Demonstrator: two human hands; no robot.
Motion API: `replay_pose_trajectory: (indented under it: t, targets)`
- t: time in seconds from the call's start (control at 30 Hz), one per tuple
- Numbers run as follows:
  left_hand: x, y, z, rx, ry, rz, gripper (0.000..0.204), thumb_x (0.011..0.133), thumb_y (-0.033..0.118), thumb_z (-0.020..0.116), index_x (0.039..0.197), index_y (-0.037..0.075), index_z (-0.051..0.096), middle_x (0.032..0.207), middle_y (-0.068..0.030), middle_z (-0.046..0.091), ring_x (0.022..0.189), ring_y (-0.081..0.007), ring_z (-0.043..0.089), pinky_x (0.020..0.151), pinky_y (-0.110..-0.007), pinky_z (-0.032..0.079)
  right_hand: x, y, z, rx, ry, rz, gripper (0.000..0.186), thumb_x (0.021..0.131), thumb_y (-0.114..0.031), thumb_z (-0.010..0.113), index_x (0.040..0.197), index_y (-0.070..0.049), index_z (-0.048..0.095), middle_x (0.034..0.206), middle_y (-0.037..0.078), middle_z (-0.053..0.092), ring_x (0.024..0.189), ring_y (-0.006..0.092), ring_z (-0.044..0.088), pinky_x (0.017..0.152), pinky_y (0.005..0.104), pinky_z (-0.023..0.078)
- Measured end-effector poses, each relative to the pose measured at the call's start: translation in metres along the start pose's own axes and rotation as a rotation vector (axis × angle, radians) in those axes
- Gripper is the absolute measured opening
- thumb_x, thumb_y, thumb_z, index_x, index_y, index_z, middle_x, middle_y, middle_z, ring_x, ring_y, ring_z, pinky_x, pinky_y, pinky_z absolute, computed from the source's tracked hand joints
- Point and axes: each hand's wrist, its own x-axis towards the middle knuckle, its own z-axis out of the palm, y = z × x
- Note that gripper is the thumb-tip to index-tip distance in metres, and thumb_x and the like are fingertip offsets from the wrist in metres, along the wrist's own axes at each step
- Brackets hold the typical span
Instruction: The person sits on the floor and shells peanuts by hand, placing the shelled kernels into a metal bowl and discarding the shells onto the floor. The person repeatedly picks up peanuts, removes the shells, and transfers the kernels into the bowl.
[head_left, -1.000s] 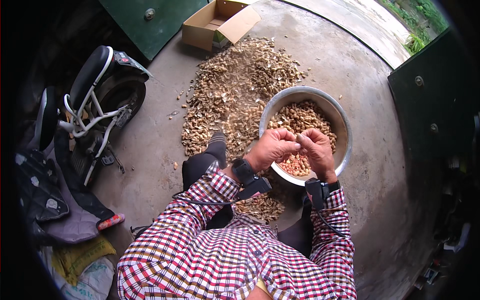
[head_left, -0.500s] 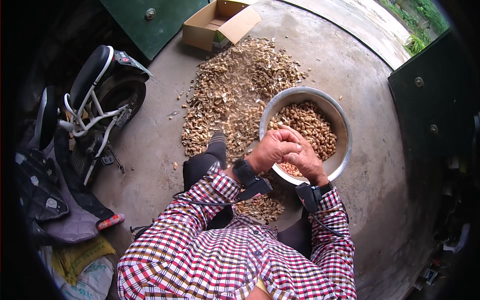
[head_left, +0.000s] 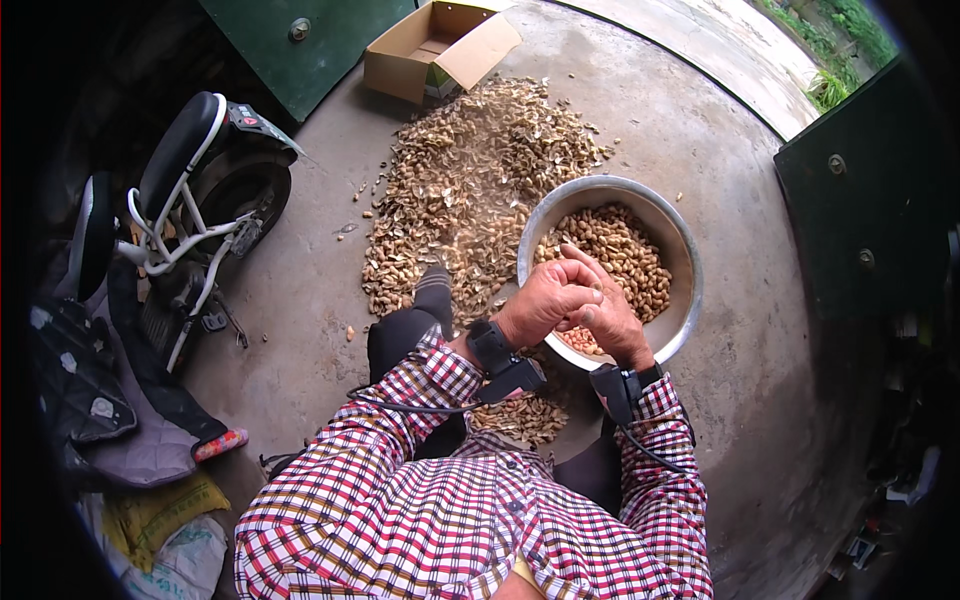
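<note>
A wide metal basin (head_left: pixel 686 248) stands on the floor in front of me, to the right. Unshelled peanuts (head_left: pixel 618 248) fill most of it, and reddish shelled kernels (head_left: pixel 580 341) lie at its near side. Over the basin's near left part, my left hand (head_left: pixel 546 300) and my right hand (head_left: pixel 615 322) meet, thumbs and fingertips pressed together. Both are closed; whatever is pinched between them is hidden by the fingers. One finger of the right hand points up and away from the pinch.
A broad heap of peanut shells (head_left: pixel 465 165) covers the floor ahead, beside my foot (head_left: pixel 433 292). More shells (head_left: pixel 520 418) lie between my legs. An open cardboard box (head_left: pixel 400 75) sits behind the heap. A scooter (head_left: pixel 190 215) stands at left, near sacks (head_left: pixel 165 515).
The hands stay together over the basin. The fingers of the right hand have shifted slightly, one now standing more apart. Basin and heap have not moved.
</note>
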Motion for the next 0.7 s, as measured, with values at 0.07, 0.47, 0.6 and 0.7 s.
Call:
replay_pose_trajectory:
  t: [0.07,0.47,0.6,0.7]
  targets:
    - [-0.001,0.002,0.0,0.018,-0.03,-0.019,0.007,0.074,0.004,0.058,0.08,0.002,0.057,0.062,0.0013,0.052,0.047,-0.003,0.045,0.039,-0.016,0.033,-0.002,0.001,-0.001,0.047,-0.055,-0.025,0.095,0.059,-0.042,0.069,0.129,0.006,0.025,0.111,0.01,0.049,0.105,0.0188,0.046,0.092,0.0293,0.035]
    - [0.0,-0.003,0.003,0.074,-0.011,0.066,0.002,0.07,0.0,0.06,0.072,0.002,0.06,0.066,0.0,0.055,0.062,-0.0076,0.053,0.057,-0.02,0.043,0.0,0.005,0.001,0.057,-0.006,-0.11,0.074,0.06,-0.032,0.067,0.12,0.003,0.041,0.105,0.008,0.052,0.099,0.0168,0.049,0.089,0.0287,0.036]
    - [0.001,-0.004,0.005,0.05,-0.042,0.177,0.003,0.069,-0.001,0.062,0.07,0.002,0.06,0.07,-0.0012,0.057,0.063,-0.0079,0.054,0.057,-0.02,0.043,-0.002,0.001,0.009,0.121,0.043,-0.068,0.054,0.065,-0.021,0.062,0.112,0.001,0.047,0.1,0.006,0.054,0.094,0.0141,0.049,0.086,0.0261,0.037]
    - [-0.002,-0.001,0.008,-0.025,-0.056,0.132,0.004,0.068,-0.003,0.062,0.07,0.001,0.06,0.082,-0.0025,0.058,0.068,-0.0092,0.056,0.059,-0.021,0.044,-0.003,-0.001,0.009,0.082,0.065,-0.043,0.046,0.066,-0.014,0.059,0.109,-0.001,0.049,0.099,0.004,0.055,0.093,0.0127,0.049,0.085,0.0247,0.037]
